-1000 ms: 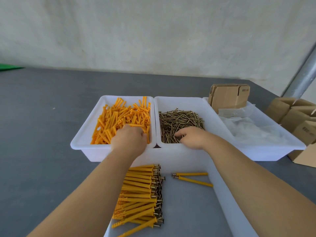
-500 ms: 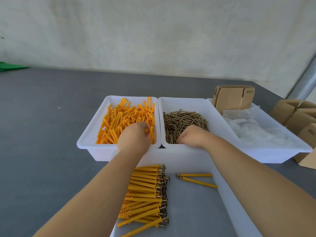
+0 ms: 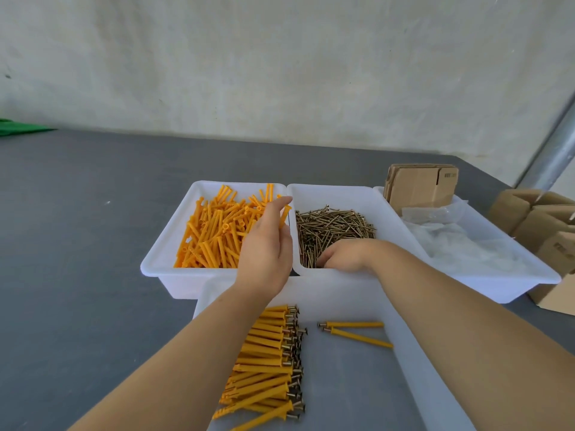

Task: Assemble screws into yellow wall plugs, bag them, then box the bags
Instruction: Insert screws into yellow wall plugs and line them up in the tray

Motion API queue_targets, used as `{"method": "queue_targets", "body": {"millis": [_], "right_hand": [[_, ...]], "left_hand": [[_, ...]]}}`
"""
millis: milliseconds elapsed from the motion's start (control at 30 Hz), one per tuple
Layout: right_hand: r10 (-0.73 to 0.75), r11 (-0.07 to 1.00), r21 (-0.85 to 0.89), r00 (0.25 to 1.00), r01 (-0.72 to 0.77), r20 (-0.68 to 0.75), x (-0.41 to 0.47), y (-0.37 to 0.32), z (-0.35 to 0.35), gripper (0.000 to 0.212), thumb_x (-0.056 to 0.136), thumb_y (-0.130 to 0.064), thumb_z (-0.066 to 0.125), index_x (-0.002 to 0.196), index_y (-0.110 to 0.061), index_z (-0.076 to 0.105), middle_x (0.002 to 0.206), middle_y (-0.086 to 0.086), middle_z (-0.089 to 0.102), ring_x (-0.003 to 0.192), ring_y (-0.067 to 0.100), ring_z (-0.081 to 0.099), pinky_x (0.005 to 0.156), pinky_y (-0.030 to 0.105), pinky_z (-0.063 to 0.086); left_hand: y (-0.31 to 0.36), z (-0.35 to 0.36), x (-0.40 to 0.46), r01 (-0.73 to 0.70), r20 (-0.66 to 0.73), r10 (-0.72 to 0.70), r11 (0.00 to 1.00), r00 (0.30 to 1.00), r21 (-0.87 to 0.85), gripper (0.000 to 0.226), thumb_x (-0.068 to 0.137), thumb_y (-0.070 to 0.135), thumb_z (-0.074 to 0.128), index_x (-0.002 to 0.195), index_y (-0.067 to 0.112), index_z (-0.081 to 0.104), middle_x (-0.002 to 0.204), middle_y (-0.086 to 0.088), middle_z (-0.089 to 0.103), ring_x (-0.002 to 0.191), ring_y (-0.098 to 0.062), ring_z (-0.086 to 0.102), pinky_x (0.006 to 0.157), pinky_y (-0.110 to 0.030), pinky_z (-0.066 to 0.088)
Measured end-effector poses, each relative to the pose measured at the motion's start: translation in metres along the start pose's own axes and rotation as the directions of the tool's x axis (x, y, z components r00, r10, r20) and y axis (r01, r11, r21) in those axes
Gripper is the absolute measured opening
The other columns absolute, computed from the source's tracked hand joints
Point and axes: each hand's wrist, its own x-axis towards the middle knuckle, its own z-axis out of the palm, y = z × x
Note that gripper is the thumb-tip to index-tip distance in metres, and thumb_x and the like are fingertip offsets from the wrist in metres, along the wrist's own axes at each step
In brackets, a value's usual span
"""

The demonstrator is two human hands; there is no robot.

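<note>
A: Head view, item one: left hand (image 3: 267,244), raised over the right edge of the plug tray (image 3: 161,259). Fingers state?

B: Fingers (image 3: 281,202) reach up and away, and a plug (image 3: 284,214) appears to be pinched at their tips, long axis roughly upright. Loose plugs (image 3: 217,234) lie below and to the left of that hand, pointing every way.

A: Item two: right hand (image 3: 345,255).

B: Down in the near corner of the screw tray (image 3: 389,209), fingers curled into the screws (image 3: 333,227). Whether they grip one, cannot tell; the tips are hidden. The screw heap lies beyond and just left of the knuckles.

A: Governing relation?

B: Plug at the left hand's tips, screws under the right hand: the two hands stand near each other across the shared tray walls, so the screw likely travels left to meet the plug's open end.

A: Finished stock?

B: Row of assembled plugs (image 3: 264,362) in the near tray (image 3: 420,368), screw heads to the right; two more (image 3: 357,331) apart. Bags (image 3: 460,244) and boxes (image 3: 420,188) far right, untouched.
</note>
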Motion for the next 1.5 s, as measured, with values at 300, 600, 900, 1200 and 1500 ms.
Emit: {"method": "queue_targets", "body": {"millis": [300,600,900,1200,1500], "right_hand": [[0.093,0.995,0.034,0.996,-0.093,-0.014,0.013,0.001,0.003,0.035,0.098,-0.030,0.054,0.126,-0.015,0.068,0.133,0.003,0.063,0.121,0.023,0.058,0.107,0.041,0.047],[0.172,0.593,0.733,0.837,0.333,-0.520,-0.016,0.007,0.016,0.024,0.088,0.001,0.070,0.106,-0.014,0.064,0.095,0.010,0.073,0.078,0.016,0.075,0.067,0.028,0.062],[0.015,0.486,0.578,0.656,0.655,-0.755,-0.049,-0.001,0.038,0.060,0.096,0.002,0.058,0.139,-0.040,0.050,0.086,0.001,0.071,0.073,0.008,0.071,0.062,0.020,0.053],[-0.111,0.773,0.214,0.459,0.598,-0.882,-0.052,0.008,0.049,0.042,0.095,0.003,0.053,0.105,-0.031,0.076,0.088,-0.013,0.070,0.082,0.002,0.063,0.070,0.021,0.048],[-0.246,0.657,0.151,0.400,0.739,-0.883,-0.064,-0.013,0.050,0.044,0.096,-0.002,0.042,0.135,-0.014,0.056,0.130,0.000,0.061,0.124,0.006,0.056,0.102,0.028,0.048]], "left_hand": [[-0.002,0.002,0.001,-0.072,0.020,0.072,0.997,0.997,0.004,0.022,0.105,0.022,0.043,0.113,0.015,0.062,0.052,0.011,0.034,0.050,-0.007,0.037,0.048,-0.029,0.028],[0.002,0.003,-0.002,-0.058,0.090,0.060,0.998,0.994,-0.021,0.020,0.105,0.026,0.043,0.106,0.014,0.059,0.058,0.009,0.040,0.054,-0.012,0.041,0.049,-0.032,0.032],[0.004,0.009,-0.006,-0.105,0.165,0.107,0.994,0.980,-0.021,0.015,0.102,0.019,0.051,0.101,0.014,0.065,0.070,0.006,0.054,0.064,-0.011,0.049,0.056,-0.033,0.041],[0.001,0.006,-0.005,-0.132,0.170,0.121,0.990,0.978,0.054,0.015,0.098,0.018,0.059,0.108,0.015,0.070,0.085,0.001,0.062,0.073,-0.014,0.055,0.062,-0.038,0.049],[0.018,0.011,-0.011,-0.243,0.259,0.244,0.969,0.934,-0.039,0.009,0.091,0.007,0.062,0.086,0.004,0.069,0.080,0.000,0.051,0.071,-0.016,0.046,0.059,-0.032,0.040]]}}
